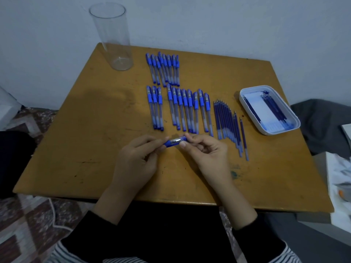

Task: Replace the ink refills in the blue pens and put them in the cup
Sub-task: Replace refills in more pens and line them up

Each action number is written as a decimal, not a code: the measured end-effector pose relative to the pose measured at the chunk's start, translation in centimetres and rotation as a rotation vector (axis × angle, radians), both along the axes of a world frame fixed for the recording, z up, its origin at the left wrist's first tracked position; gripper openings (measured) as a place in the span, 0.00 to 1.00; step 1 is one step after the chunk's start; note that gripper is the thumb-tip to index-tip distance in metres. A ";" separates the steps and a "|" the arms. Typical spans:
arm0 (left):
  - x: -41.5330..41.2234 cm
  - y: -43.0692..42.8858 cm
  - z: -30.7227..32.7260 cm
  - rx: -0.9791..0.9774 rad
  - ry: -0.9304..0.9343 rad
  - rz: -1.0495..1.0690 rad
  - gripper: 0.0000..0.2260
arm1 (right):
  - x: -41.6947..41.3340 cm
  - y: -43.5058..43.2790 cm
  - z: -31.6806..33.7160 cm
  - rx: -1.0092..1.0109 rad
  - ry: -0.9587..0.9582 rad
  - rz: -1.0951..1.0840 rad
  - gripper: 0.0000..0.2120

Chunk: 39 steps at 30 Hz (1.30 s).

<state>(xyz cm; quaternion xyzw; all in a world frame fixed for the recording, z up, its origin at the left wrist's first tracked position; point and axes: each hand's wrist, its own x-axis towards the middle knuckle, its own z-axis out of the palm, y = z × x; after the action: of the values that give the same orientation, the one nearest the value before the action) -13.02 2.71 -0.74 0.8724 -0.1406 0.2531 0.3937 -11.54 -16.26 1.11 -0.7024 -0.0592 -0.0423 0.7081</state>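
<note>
A blue pen [175, 141] lies crosswise between my two hands just above the wooden table [79, 130]. My left hand [138, 160] grips its left end and my right hand [207, 154] pinches its right end; most of the barrel is hidden by my fingers. Beyond my hands lie several capped blue pens in a back group [164, 70], a small left group [156, 107] and a longer row [188, 111]. Several loose ink refills [227, 123] lie side by side to the right. A tall clear cup [114, 37] stands upright at the table's back left with nothing in it.
A white tray [247, 107] holding several dark refills on ink-stained paper sits near the table's right edge. A patterned rug covers the floor at the left. Grey cloth and white furniture stand to the right of the table.
</note>
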 end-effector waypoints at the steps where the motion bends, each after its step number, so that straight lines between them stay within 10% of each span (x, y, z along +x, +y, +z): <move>1: 0.0 -0.1 0.0 -0.004 0.004 0.010 0.11 | 0.0 0.1 0.0 0.003 -0.003 -0.003 0.08; 20: 5.6 6.2 1.8 0.038 0.177 0.114 0.15 | 11.6 6.1 5.4 -0.123 0.106 0.165 0.05; 39: 14.0 8.7 0.2 0.332 0.474 0.270 0.22 | 24.1 10.1 4.0 -0.879 -0.053 0.443 0.10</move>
<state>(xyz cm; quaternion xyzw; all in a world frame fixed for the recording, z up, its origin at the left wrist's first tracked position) 0.94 11.44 -0.51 0.9702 0.0329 0.0663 0.2306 12.53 -6.17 5.15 -0.9039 -0.2373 0.1202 0.3349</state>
